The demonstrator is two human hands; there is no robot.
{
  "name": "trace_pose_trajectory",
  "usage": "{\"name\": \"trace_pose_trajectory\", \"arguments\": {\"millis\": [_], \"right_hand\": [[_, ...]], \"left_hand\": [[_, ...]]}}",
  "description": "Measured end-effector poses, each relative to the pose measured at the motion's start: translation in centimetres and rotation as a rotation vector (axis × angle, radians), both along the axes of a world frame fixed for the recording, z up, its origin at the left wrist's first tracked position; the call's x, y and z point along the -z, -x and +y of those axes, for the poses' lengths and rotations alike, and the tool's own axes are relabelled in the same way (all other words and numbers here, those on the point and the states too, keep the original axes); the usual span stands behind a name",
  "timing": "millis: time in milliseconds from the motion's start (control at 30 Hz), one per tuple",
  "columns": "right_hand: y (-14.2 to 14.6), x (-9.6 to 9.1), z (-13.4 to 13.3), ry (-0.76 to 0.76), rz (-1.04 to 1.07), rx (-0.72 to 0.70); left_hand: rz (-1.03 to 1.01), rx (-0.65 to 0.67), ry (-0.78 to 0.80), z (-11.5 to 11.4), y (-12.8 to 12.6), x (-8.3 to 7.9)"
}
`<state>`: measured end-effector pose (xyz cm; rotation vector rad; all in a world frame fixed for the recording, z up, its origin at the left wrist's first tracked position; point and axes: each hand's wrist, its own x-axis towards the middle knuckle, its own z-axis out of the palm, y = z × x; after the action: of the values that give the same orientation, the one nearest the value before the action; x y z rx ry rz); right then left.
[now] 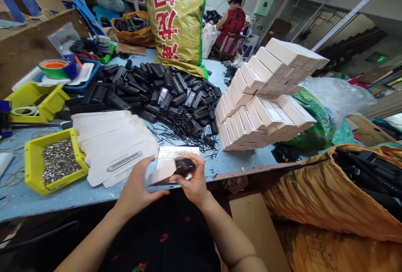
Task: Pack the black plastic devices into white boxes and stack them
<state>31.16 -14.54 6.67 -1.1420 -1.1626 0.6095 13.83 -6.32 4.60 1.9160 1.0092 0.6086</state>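
Observation:
My left hand (136, 188) is closed round a small white carton (162, 173) at the table's near edge. My right hand (192, 182) grips a black part (184, 165) whose end sits at the carton's open mouth. Just left of my hands lies a fanned pile of flat white cartons (113, 144). Behind them spreads a heap of black parts (163, 90) with thin black pins (185, 132) scattered in front. A printed sheet (176, 152) lies under my hands.
A stack of filled white boxes (266, 100) stands at the right. A yellow tray of small metal pieces (55, 161) sits at the left. A yellow sack (177, 16) stands behind. An orange sack of black parts (354, 188) is at my right. Other people sit beyond the table.

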Motion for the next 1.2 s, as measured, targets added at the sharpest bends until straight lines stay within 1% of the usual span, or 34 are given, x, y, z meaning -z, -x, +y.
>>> {"name": "trace_pose_trajectory", "arguments": {"millis": [33, 67, 100, 133, 167, 200, 233, 267, 333, 367, 433, 567, 667, 733, 800, 867, 933, 967, 1000, 1033, 1067, 1100, 1133, 1200], "right_hand": [[-0.7, 0.7, -0.1, 0.016, -0.031, -0.082], [-2.1, 1.6, -0.3, 0.056, -0.086, -0.121], [-4.0, 2.6, -0.5, 0.122, -0.172, -0.095], [-6.3, 3.7, -0.8, 0.208, -0.291, 0.008], [-8.9, 4.8, -1.3, 0.306, -0.44, 0.193], [-11.5, 6.0, -1.9, 0.413, -0.612, 0.34], [-14.0, 7.0, -2.5, 0.505, -0.755, 0.41], [-16.0, 7.9, -3.2, 0.554, -0.827, 0.432], [-18.7, 9.2, -4.3, 0.604, -0.903, 0.393], [-19.3, 9.6, -4.7, 0.607, -0.914, 0.365], [-19.7, 9.7, -4.9, 0.615, -0.954, 0.313], [-19.5, 9.3, -4.3, 0.621, -1.002, 0.206], [-20.1, 9.0, -4.2, 0.636, -1.006, 0.157], [-20.3, 8.8, -4.3, 0.643, -0.988, 0.154], [-19.5, 8.4, -3.9, 0.643, -0.969, 0.17], [-17.0, 7.6, -2.8, 0.596, -0.877, 0.234], [-12.4, 6.5, -0.9, 0.465, -0.606, 0.313], [-9.7, 5.9, 0.1, 0.37, -0.41, 0.34], [-6.9, 5.1, 1.2, 0.287, -0.247, 0.321], [-4.3, 4.4, 2.2, 0.221, -0.159, 0.29], [-2.1, 3.8, 3.2, 0.175, -0.156, 0.237], [-0.5, 3.2, 3.9, 0.147, -0.213, 0.163], [0.7, 2.8, 4.6, 0.128, -0.3, 0.091], [1.6, 2.5, 5.4, 0.112, -0.431, -0.022]], "left_hand": [[0.042, 0.05, -0.058, -0.3, -0.4, -0.1], [0.078, 0.08, -0.065, -0.5, -0.7, -0.2], [0.099, 0.07, -0.054, -0.6, -0.7, -0.1], [0.104, 0.024, -0.049, -0.4, -0.5, 0.2], [0.103, -0.035, -0.056, -0.1, -0.1, 0.6], [0.11, -0.082, -0.072, 0.4, 0.5, 1.0], [0.13, -0.101, -0.09, 1.0, 1.1, 1.4], [0.161, -0.086, -0.103, 1.6, 1.6, 1.8], [0.226, -0.019, -0.115, 2.6, 2.5, 2.4], [0.24, 0.011, -0.117, 2.9, 2.6, 2.6], [0.229, 0.048, -0.127, 3.1, 2.6, 3.0], [0.201, 0.066, -0.175, 2.9, 1.9, 3.4], [0.181, 0.021, -0.193, 3.1, 1.9, 3.3], [0.157, -0.014, -0.2, 3.5, 2.0, 3.2], [0.13, -0.011, -0.22, 3.6, 2.1, 3.3], [0.126, 0.024, -0.225, 3.4, 2.1, 3.7], [0.145, 0.057, -0.204, 3.0, 1.8, 4.1], [0.155, 0.079, -0.192, 2.7, 1.6, 4.3], [0.157, 0.099, -0.187, 2.5, 1.5, 4.4], [0.149, 0.105, -0.19, 2.3, 1.4, 4.5], [0.134, 0.098, -0.198, 2.1, 1.3, 4.6], [0.113, 0.083, -0.211, 2.0, 1.3, 4.7], [0.091, 0.067, -0.229, 2.0, 1.4, 4.7], [0.053, 0.053, -0.268, 2.2, 1.6, 5.0]]}}
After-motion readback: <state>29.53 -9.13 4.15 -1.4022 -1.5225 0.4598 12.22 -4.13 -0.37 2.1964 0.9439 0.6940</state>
